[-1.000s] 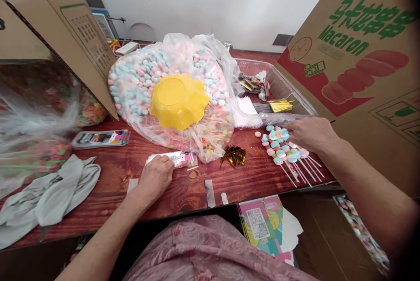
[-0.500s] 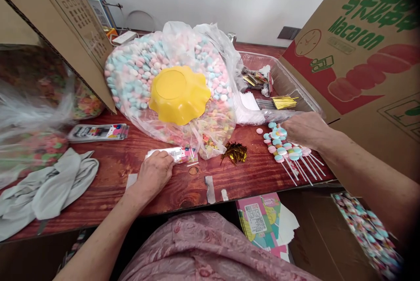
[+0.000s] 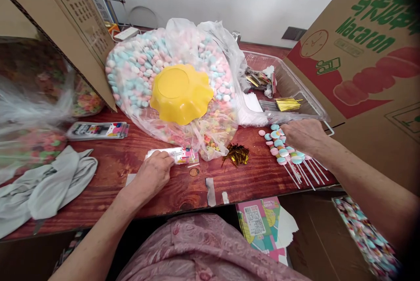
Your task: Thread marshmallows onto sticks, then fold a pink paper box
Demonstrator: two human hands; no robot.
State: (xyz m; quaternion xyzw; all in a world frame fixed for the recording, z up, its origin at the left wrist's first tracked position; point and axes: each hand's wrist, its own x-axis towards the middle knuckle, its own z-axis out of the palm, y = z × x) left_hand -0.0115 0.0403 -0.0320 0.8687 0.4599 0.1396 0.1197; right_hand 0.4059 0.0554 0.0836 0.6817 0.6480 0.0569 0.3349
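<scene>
My left hand [image 3: 154,171] rests on a small stack of printed plastic packaging bags [image 3: 183,155], its bent fingers together and pressing the left end. At the right, my right hand [image 3: 302,136] is closed over a pile of candy lollipops [image 3: 288,155], pale blue and pink discs on white sticks. Its fingers are around one candy lollipop, whose white stick end [image 3: 329,128] pokes out behind the hand; the fingertips are partly hidden. A loose pink candy [image 3: 261,133] lies left of the pile. Gold twist ties [image 3: 238,155] lie between my hands.
A large clear bag of candies [image 3: 138,67] carries an upturned yellow bowl [image 3: 182,93]. Behind the lollipops, a clear plastic tray [image 3: 297,82] holds white sticks and gold ties. Cardboard boxes [image 3: 367,67] flank both sides. Another bag stack [image 3: 98,130] and a grey cloth [image 3: 62,180] lie left.
The view has shifted slightly. A white stick end now shows to the right of my right hand, which stays over the lollipops. My left hand stays on the bags.
</scene>
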